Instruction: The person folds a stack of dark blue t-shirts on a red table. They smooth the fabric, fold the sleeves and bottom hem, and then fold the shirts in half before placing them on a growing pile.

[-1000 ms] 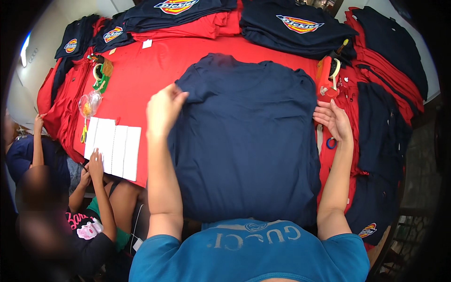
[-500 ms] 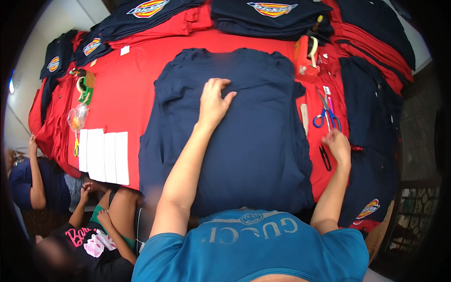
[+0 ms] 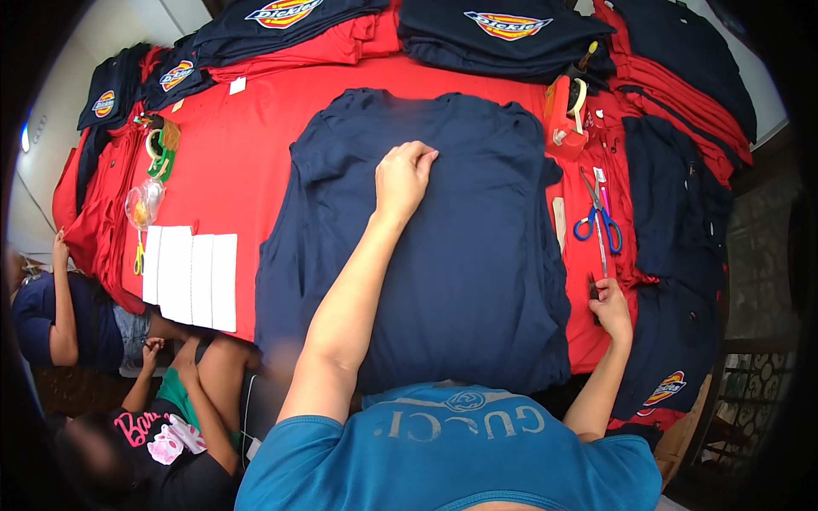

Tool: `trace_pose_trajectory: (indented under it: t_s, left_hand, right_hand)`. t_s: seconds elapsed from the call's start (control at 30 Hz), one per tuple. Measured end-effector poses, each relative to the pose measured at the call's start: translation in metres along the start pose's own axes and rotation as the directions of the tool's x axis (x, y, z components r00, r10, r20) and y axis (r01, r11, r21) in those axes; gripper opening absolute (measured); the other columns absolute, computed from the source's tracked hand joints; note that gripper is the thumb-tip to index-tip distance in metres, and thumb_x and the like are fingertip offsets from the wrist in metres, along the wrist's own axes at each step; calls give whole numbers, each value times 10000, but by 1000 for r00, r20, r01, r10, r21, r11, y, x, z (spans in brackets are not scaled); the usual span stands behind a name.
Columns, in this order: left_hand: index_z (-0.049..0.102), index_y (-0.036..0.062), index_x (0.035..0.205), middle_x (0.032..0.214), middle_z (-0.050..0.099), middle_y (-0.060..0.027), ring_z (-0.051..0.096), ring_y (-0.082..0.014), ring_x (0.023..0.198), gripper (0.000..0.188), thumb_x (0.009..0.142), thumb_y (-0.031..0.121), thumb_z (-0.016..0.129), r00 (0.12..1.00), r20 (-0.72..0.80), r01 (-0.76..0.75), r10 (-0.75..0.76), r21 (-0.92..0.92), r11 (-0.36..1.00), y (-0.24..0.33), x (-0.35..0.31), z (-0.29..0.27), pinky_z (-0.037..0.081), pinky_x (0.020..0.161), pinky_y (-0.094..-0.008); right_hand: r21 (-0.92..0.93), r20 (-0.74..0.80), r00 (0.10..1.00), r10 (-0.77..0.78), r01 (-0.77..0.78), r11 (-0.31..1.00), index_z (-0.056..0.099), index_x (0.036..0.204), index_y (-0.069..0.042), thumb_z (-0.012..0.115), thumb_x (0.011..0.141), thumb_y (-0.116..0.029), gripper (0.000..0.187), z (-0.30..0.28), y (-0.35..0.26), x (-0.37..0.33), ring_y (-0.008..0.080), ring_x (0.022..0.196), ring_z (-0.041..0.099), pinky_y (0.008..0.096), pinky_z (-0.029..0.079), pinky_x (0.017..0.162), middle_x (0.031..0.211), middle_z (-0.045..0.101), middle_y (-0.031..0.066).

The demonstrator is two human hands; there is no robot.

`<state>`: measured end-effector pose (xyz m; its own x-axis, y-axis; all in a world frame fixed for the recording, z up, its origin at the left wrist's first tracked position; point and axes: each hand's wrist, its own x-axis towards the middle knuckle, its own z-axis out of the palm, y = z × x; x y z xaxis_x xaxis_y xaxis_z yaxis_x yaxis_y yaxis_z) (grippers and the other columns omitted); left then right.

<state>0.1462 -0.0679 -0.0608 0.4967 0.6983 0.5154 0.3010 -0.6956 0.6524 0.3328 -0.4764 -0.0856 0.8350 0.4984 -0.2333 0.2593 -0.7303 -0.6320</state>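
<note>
A dark navy garment [image 3: 460,272], which looks like a sleeveless shirt, lies spread flat in front of me. Over its upper middle, my left hand [image 3: 403,180] has its fingertips pinched together at the cloth; what is between them, if anything, is hidden. To the right of the garment, my right hand [image 3: 613,312] is closed at a small pair of black thread snips [image 3: 593,288], partly covered by its fingers. Just beyond it lie blue-handled scissors [image 3: 597,223] and a thin, pale metallic stick [image 3: 603,258] that reaches almost to my right fingertips.
Stacked navy and red garments [image 3: 507,47] line the far edge. A red tape dispenser [image 3: 566,128] stands at the far right, a green tape dispenser [image 3: 159,153] at the left. White folded sheets [image 3: 189,278] lie on the red cloth [image 3: 230,153]. Two people sit at the left.
My left hand's fingers have come together from a spread pose. My right hand has moved nearer to me, from beside the scissors down to the thread snips.
</note>
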Motion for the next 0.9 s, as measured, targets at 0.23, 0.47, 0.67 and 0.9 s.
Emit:
trace_pose_trajectory:
  t_s: [0.23, 0.47, 0.67, 0.9]
  left_hand:
    - [592, 9, 922, 798, 715, -99, 689, -202, 749, 178, 973, 169, 532, 943, 198, 319, -266, -320, 892, 0, 14, -14, 523, 732, -339]
    - [561, 13, 942, 805, 705, -105, 682, -194, 734, 206, 998, 202, 498, 900, 86, 403, -428, -543, 737, -9, 15, -20, 517, 724, -334]
    - [662, 69, 870, 836, 620, -77, 602, -296, 847, 83, 819, 134, 668, 953, -28, -300, 300, -175, 938, 26, 8, -2, 499, 778, -383]
    - [662, 82, 806, 801, 625, -37, 590, -277, 760, 49, 796, 121, 691, 945, -11, -326, 326, -7, 945, 15, 10, 34, 493, 672, -379]
  right_hand:
    - [571, 5, 908, -419, 342, 747, 564, 1219, 14, 549, 839, 21, 381, 15, -156, 12, 134, 930, 571, 270, 468, 803, 1118, 582, 71]
    - [239, -52, 779, -625, 617, 750, 581, 1204, 19, 600, 928, -217, 363, 123, -269, 62, 275, 1059, 637, 335, 481, 890, 1132, 657, 173]
    - [739, -277, 904, -325, 417, 529, 559, 1207, -7, 524, 987, -209, 301, 122, -242, 89, 20, 600, 458, 176, 377, 498, 800, 560, -2]
    - [680, -218, 904, -368, 411, 607, 574, 1193, -11, 570, 959, -169, 282, 133, -232, 91, 42, 669, 522, 191, 426, 557, 870, 624, 25]
